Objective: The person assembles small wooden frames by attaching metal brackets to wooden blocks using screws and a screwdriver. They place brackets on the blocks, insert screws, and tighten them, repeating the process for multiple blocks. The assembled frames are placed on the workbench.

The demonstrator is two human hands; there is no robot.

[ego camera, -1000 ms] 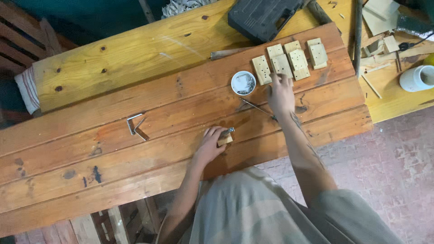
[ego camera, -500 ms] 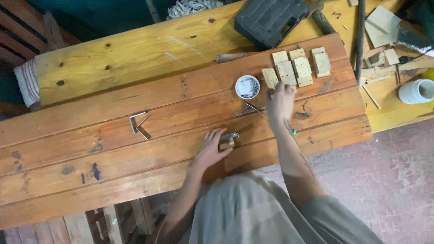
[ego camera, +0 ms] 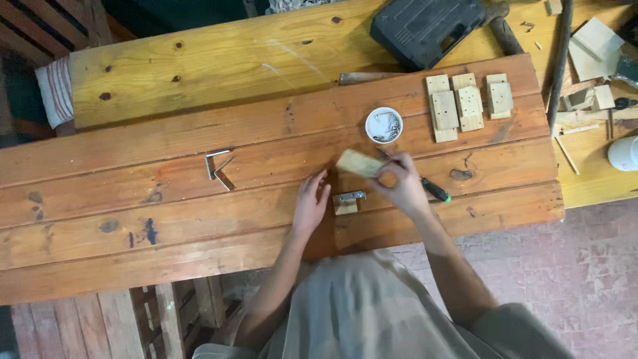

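A small pale wooden block point(ego camera: 359, 163) is pinched in the right hand point(ego camera: 399, 188), lifted just above the bench point(ego camera: 166, 219) and tilted, its free end pointing toward ten o'clock. The right grip is closed on the block's near end, fingers curled round it. Just at seven o'clock of that block lies a second small block with a metal hinge point(ego camera: 348, 201) on its top, flat on the red-brown planks. The left hand point(ego camera: 311, 203) rests immediately at nine o'clock of the hinged block, fingers loosely spread and holding nothing; whether the fingertips touch the piece cannot be told.

At three o'clock of the right hand a screwdriver with a black and green handle point(ego camera: 435, 191) lies on the bench. At twelve o'clock sits a small white dish of screws point(ego camera: 383, 125), and beyond it, toward two o'clock, a cluster of pale drilled blocks point(ego camera: 467, 105). Well apart at nine o'clock lie two metal angle brackets point(ego camera: 218, 167). At the far edge, toward one o'clock, a black tool case point(ego camera: 425, 26) rests on the lighter plank.
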